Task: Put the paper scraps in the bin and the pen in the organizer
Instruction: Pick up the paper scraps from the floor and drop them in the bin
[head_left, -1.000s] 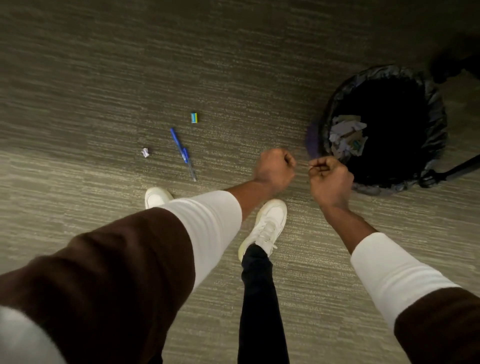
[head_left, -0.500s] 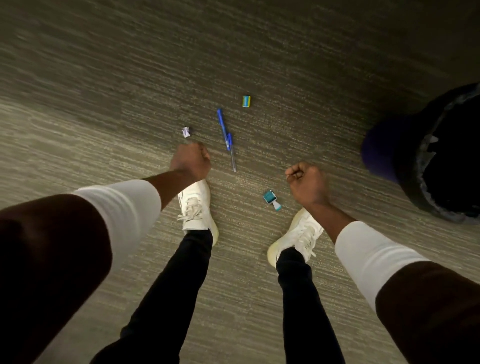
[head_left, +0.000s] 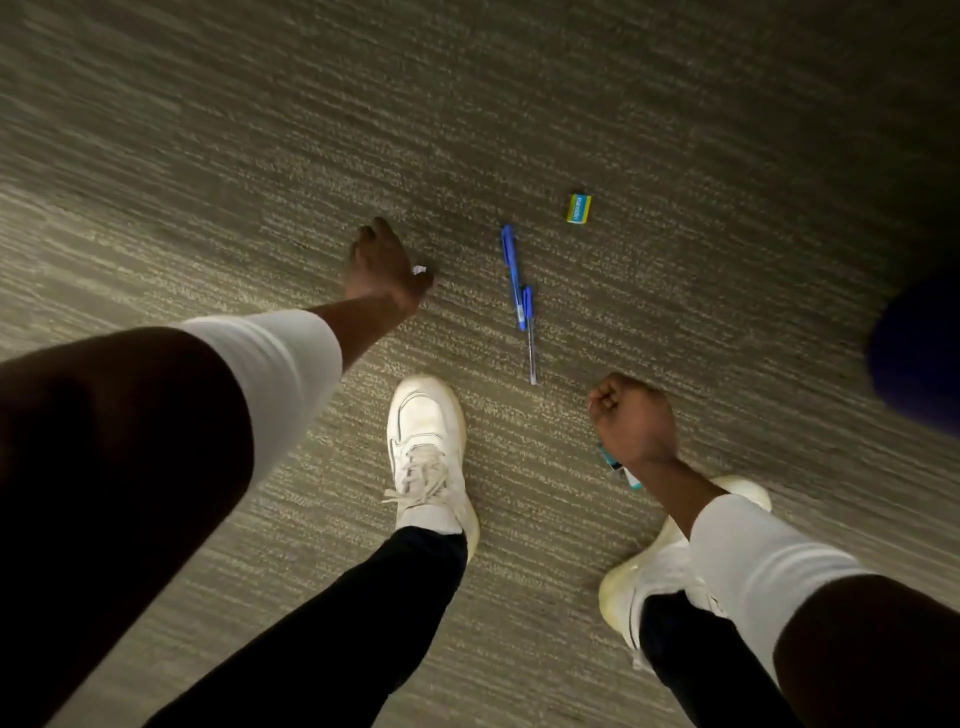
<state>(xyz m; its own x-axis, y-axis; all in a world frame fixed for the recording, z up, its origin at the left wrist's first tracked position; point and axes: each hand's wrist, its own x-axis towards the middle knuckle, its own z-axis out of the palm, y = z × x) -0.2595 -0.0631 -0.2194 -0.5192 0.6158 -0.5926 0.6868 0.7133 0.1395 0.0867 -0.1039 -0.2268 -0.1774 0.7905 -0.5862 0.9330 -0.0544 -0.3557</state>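
Note:
On the grey carpet lies a blue pen (head_left: 518, 291), its tip pointing towards me. My left hand (head_left: 384, 262) reaches down to the floor left of the pen, fingers curled over a small white paper scrap (head_left: 418, 269) that peeks out by the thumb; whether it is gripped is unclear. A yellow-and-blue scrap (head_left: 578, 209) lies beyond the pen, to its right. My right hand (head_left: 631, 415) hangs as a closed fist, nothing visible in it, above a teal-and-white scrap (head_left: 621, 467) that it partly hides. A dark blurred edge of the bin (head_left: 914, 353) shows at far right. No organizer is in view.
My two white shoes (head_left: 428, 452) (head_left: 654, 566) stand on the carpet below the pen, the right one close to the teal scrap. Open carpet stretches to the left and beyond the scraps.
The view swung left, away from the bin. My left hand went from in front of me down to the white scrap. My right hand stayed a fist, now covering part of the teal scrap.

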